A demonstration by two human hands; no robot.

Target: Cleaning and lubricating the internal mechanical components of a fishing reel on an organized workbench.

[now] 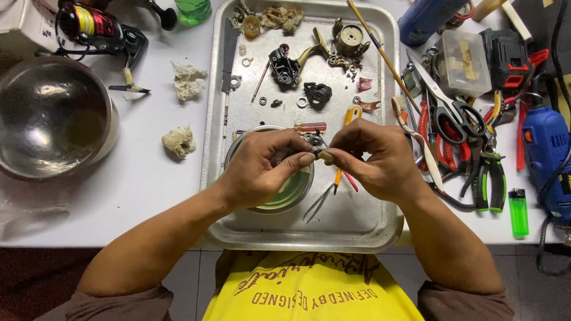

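**Two hands pinch a small part over a metal tray**

The left hand (262, 169) and right hand (372, 160) meet fingertip to fingertip, pinched narrowly on a tiny dark metal part (316, 156), mostly hidden by the fingers. It sits above a small round steel bowl of greenish liquid (294, 190), half covered by the left hand. The rectangular silver tray (380, 223) holds one bowl, one pair of tweezers (318, 202) and scattered dismantled reel pieces too small to count.

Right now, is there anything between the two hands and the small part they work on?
Nothing visible. The left hand and the right hand meet fingertip to fingertip on a small metal part, above the small round bowl in the metal tray.
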